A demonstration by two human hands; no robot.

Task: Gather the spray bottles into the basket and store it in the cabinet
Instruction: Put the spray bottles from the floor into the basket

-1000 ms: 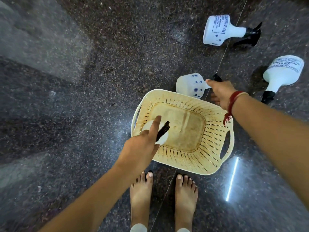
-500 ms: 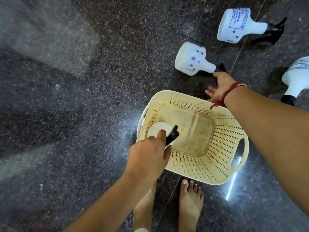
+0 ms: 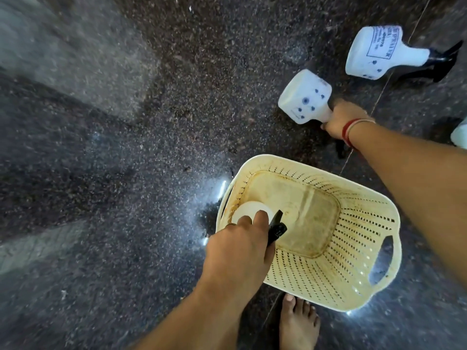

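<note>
Our right hand [image 3: 341, 120] is closed round the neck of a spotted bottle [image 3: 304, 97] lying on the floor [image 3: 126, 147] just beyond the basket [image 3: 353, 281]. Our left hand [image 3: 240, 246] grips a bottle's [image 3: 249, 210] black trigger, standing it in the basket's near corner. These plastic bottles look light and stiff; the neck seems the surest hold. Another bottle [image 3: 379, 54] lies farther off, a fourth [image 3: 460, 132] at the right edge. Nothing blocks the way.

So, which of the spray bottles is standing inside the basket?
The spray bottle under the left hand, upright in the basket. The bottle the right hand grips and the labelled bottle lie outside.
</note>
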